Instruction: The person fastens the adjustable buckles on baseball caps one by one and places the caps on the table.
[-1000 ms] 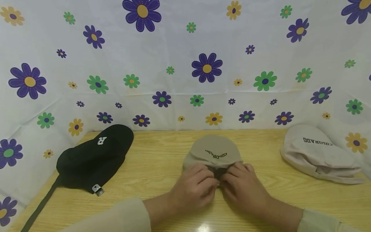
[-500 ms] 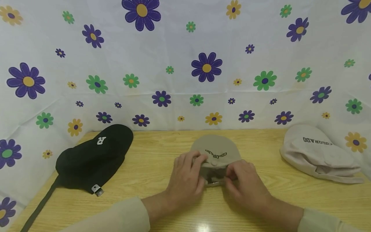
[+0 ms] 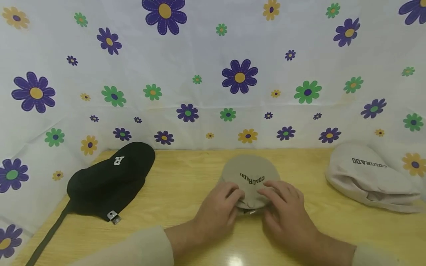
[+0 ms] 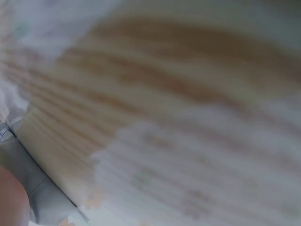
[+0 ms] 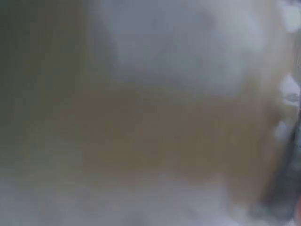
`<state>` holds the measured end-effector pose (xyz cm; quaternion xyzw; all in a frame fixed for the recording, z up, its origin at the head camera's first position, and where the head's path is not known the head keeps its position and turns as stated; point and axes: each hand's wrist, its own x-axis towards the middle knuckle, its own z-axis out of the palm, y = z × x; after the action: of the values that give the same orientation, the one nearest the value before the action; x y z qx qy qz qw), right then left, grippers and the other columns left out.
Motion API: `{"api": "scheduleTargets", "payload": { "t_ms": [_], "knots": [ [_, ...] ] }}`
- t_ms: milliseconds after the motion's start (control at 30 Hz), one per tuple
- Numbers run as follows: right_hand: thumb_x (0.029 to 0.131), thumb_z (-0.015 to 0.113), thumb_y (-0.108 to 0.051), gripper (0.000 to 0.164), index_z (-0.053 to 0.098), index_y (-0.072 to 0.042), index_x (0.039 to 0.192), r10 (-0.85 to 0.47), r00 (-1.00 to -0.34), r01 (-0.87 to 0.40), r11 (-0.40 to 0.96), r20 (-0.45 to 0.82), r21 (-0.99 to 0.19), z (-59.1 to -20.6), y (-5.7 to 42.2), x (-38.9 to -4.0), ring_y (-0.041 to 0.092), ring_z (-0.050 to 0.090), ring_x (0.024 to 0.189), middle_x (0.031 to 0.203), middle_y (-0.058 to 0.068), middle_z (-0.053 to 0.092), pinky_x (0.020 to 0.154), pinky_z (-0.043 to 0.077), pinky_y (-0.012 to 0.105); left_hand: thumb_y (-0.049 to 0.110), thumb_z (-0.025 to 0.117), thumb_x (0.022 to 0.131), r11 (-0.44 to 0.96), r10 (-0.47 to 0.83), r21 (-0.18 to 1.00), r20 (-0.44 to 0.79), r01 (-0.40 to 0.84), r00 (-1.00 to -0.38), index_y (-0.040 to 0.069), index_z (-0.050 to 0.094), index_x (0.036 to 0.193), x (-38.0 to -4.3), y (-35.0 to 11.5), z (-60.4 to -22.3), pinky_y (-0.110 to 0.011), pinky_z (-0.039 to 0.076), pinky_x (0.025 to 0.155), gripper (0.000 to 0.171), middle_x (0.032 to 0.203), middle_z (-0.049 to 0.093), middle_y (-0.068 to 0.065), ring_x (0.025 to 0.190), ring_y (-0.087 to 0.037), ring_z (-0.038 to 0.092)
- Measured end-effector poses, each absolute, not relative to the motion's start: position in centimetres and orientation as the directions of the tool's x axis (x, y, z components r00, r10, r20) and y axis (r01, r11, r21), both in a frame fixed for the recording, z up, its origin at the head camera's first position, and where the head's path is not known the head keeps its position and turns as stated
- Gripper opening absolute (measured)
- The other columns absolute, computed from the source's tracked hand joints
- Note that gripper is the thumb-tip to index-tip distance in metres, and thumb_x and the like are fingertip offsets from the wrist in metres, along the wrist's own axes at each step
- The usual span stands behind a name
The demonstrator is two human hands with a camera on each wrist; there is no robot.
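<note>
A khaki baseball cap (image 3: 251, 166) sits on the table in front of me, its COLORADO lettering upside down in the head view. A strap with a small metal buckle (image 3: 252, 212) shows at its near edge. My left hand (image 3: 216, 210) holds the cap's near left side with bent fingers, thumb low by the edge. At the near right side, my right hand (image 3: 287, 210) grips the cap with fingers over the top and thumb below. Both wrist views are blurred and hide the cap.
On the left lies a black cap (image 3: 106, 184) with a white R, its long strap (image 3: 50, 232) trailing to the table's front. A pale COLORADO cap (image 3: 356, 177) rests at the right. Behind the wooden table (image 3: 186, 177) hangs a flowered white cloth (image 3: 199, 48).
The near edge of the khaki cap's crown has come down over the back opening, which showed half a second ago. My left hand has dropped from the top to the near side.
</note>
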<state>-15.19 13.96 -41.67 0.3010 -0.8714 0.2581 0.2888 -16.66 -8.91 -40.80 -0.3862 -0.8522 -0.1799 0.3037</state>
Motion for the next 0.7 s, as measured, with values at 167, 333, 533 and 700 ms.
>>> {"api": "scheduleTargets", "payload": {
  "t_ms": [167, 333, 533, 700],
  "knots": [
    [0.077, 0.069, -0.014, 0.050, 0.062, -0.013, 0.127, -0.568, -0.642, -0.700, 0.708, 0.515, -0.093, -40.1, 14.2, -15.7, 0.022, 0.051, 0.124, 0.129, 0.001, 0.061, 0.101, 0.034, 0.047, 0.010, 0.061, 0.082, 0.602, 0.586, 0.061, 0.644, 0.796, -0.492, 0.010, 0.065, 0.113, -16.6, -9.2, -40.7, -0.026, 0.050, 0.094, 0.031, 0.111, 0.059, -0.001, 0.104, -0.014, 0.058],
    [0.080, 0.066, -0.021, 0.048, 0.063, -0.009, 0.127, -0.689, -0.532, -0.744, 0.657, 0.492, 0.117, -39.8, 14.9, -16.3, 0.025, 0.054, 0.122, 0.127, 0.005, 0.063, 0.106, 0.037, 0.045, 0.008, 0.060, 0.082, 0.560, 0.634, 0.042, 0.621, 0.828, -0.460, 0.006, 0.064, 0.122, -16.7, -8.9, -40.6, -0.026, 0.049, 0.098, 0.041, 0.120, 0.060, -0.004, 0.111, -0.015, 0.058],
    [0.086, 0.059, -0.022, 0.043, 0.063, -0.005, 0.124, -0.773, -0.366, -0.785, 0.556, 0.519, 0.274, -40.1, 15.1, -17.1, 0.026, 0.059, 0.117, 0.120, 0.007, 0.066, 0.102, 0.044, 0.044, 0.004, 0.063, 0.085, 0.542, 0.647, 0.083, 0.593, 0.836, -0.479, 0.004, 0.065, 0.125, -16.6, -8.6, -40.6, -0.024, 0.048, 0.100, 0.040, 0.122, 0.062, -0.007, 0.113, -0.016, 0.059],
    [0.084, 0.063, -0.021, 0.047, 0.060, -0.007, 0.129, -0.701, -0.535, -0.747, 0.654, 0.472, 0.124, -40.7, 14.9, -16.6, 0.024, 0.056, 0.120, 0.125, 0.005, 0.064, 0.104, 0.041, 0.045, 0.003, 0.063, 0.088, 0.539, 0.629, 0.103, 0.611, 0.836, -0.481, 0.005, 0.065, 0.120, -16.6, -8.3, -40.7, -0.023, 0.049, 0.098, 0.033, 0.120, 0.062, -0.008, 0.111, -0.016, 0.061]
  ]
}}
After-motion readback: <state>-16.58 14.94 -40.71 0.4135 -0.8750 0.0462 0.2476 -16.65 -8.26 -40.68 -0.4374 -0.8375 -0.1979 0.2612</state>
